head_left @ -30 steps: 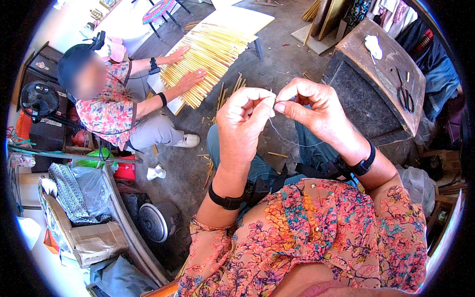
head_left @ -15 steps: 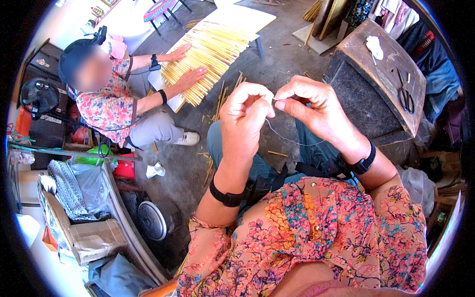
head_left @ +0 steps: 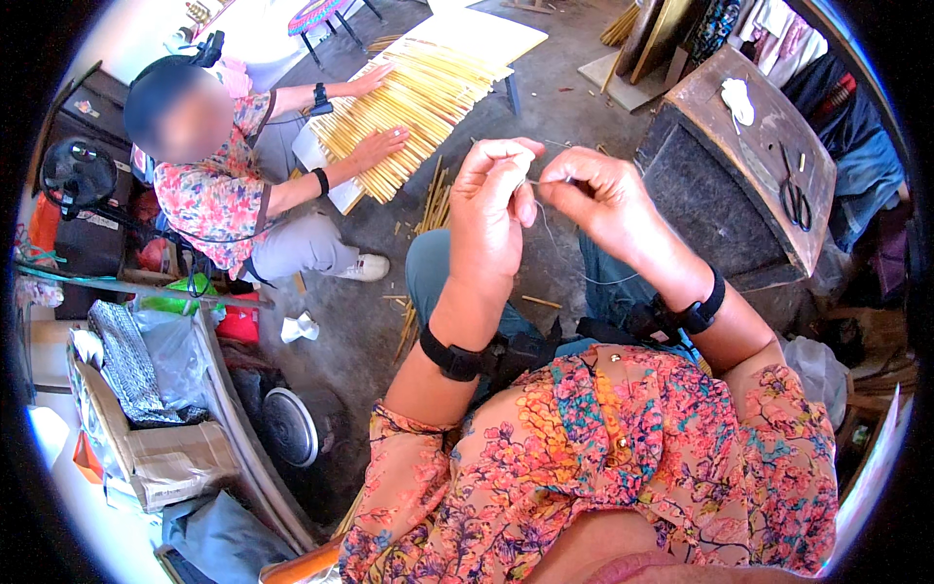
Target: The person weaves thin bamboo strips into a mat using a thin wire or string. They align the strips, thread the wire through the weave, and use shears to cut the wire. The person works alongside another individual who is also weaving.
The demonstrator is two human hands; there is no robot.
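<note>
Both my hands are raised close together over my lap. A thin pale thread (head_left: 610, 282) hangs from between them in a loose curve toward my right forearm. My left hand (head_left: 486, 204) is closed, its thumb and fingers pinched at the thread. My right hand (head_left: 605, 200) pinches the thread just beside the left fingertips, its other fingers curled. Whether a needle is also between the fingers is too small to make out.
At far left a person (head_left: 209, 175) rests both hands on a row of yellow sticks (head_left: 413, 112) on a white board (head_left: 496, 39). A wooden box (head_left: 769, 107) at right bears black-handled scissors (head_left: 795, 200) and a white bundle (head_left: 736, 100). A cardboard box (head_left: 180, 462) stands at lower left.
My fingers have shifted at the pinch: the left hand has turned a little and the right fingertips sit slightly lower. The thread's curve has changed. The other person's hands have moved slightly on the sticks.
</note>
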